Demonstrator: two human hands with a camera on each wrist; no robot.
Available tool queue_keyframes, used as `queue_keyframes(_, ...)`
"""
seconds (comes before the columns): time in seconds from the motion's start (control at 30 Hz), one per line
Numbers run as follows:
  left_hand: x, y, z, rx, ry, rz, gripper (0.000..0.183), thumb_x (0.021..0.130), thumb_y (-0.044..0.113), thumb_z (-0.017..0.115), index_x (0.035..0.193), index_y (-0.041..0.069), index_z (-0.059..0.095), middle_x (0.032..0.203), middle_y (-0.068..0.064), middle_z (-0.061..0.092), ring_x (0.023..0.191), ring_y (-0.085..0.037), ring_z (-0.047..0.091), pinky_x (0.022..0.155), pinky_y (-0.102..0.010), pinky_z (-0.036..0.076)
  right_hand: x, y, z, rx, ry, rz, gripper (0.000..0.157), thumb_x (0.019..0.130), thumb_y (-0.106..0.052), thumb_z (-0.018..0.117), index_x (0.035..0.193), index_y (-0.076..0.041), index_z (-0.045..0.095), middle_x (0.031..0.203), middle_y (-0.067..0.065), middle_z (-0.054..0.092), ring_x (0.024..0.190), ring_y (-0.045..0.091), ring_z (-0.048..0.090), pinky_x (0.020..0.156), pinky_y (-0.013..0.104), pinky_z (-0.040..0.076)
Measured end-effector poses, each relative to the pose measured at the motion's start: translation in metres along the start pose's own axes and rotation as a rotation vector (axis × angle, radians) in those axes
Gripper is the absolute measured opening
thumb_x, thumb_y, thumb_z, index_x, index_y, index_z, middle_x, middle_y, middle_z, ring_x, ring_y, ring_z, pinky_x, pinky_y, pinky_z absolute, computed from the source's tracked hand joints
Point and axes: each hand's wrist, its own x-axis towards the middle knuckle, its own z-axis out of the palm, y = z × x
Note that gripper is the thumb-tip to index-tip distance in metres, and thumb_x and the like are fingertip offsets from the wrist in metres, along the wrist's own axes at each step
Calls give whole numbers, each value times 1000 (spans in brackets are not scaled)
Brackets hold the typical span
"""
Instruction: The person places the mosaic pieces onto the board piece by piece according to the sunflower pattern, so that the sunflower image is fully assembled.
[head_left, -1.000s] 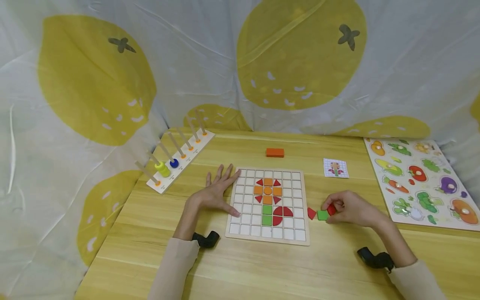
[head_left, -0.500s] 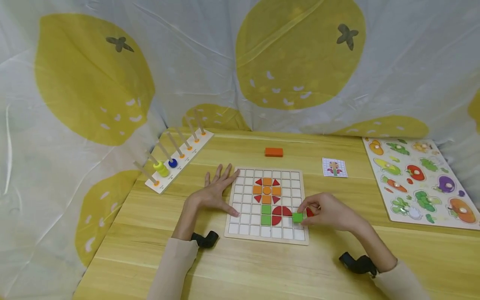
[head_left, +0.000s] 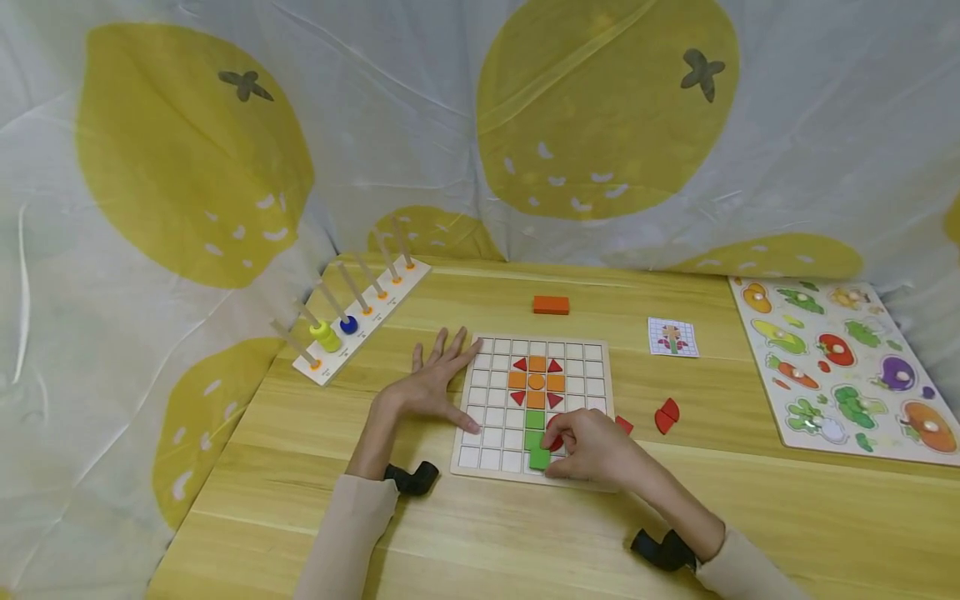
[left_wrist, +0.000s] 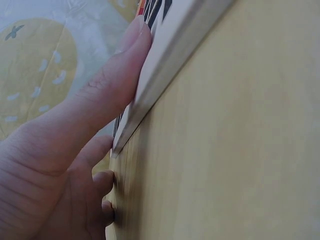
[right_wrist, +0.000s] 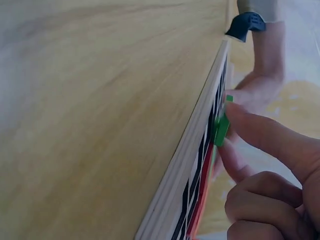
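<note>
My left hand (head_left: 426, 390) lies spread at the left edge of the gridded wooden board (head_left: 470, 457), its thumb resting on the rim, as the left wrist view also shows. Over the board's lower middle, my right hand (head_left: 596, 446) pinches a green square tile (head_left: 539, 459) between thumb and fingers. In the right wrist view that green tile (right_wrist: 221, 131) is tilted close against the board's face. Above it in the same column sits another green tile (head_left: 535, 419). Orange squares (head_left: 537, 363), an orange disc and red triangles (head_left: 518, 398) form a cross-like pattern. My right hand partly covers the red quarter-round pieces.
Loose red pieces (head_left: 667, 416) lie right of the board, one red piece (head_left: 623, 426) near its edge. Behind are an orange block (head_left: 551, 305) and a pattern card (head_left: 672, 337). A peg stand (head_left: 363, 321) stands left; a vegetable puzzle (head_left: 847, 367) lies right.
My right hand has picked up the green tile from the table at the right and carried it left to the board's lower middle. My left hand has stayed in place.
</note>
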Motion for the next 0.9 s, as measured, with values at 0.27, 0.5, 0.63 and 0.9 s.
queue_keyframes(0.27,0,1,0,-2,1,-2,135,69,57,92,168,25,5,174,-8,-18,159,-37,-25,122,-68,-20,1,2,-1,39,-32,-34,22,78,-9,88,97,-13,79,61,-7,41,54,5,35,52,18,24)
queue_keyframes(0.5,0,1,-1,-5,4,-3,136,69,57,92,168,26,5,175,-7,-18,159,-36,-25,122,-68,-20,7,1,2,42,-52,-76,20,80,-6,87,98,-14,83,60,-9,41,54,4,32,51,17,25)
queue_keyframes(0.63,1,1,0,-2,5,-5,136,69,57,92,168,26,5,175,-7,-18,159,-36,-25,122,-68,-20,11,-2,5,15,-51,-77,20,80,-9,88,98,-16,83,59,-10,38,57,4,34,52,18,25)
queue_keyframes(0.9,0,1,0,4,2,-8,135,69,57,92,168,25,5,175,-7,-18,159,-36,-25,122,-68,-20,12,-1,7,32,-78,-71,22,80,-8,88,99,-17,85,58,-10,37,54,5,33,51,18,26)
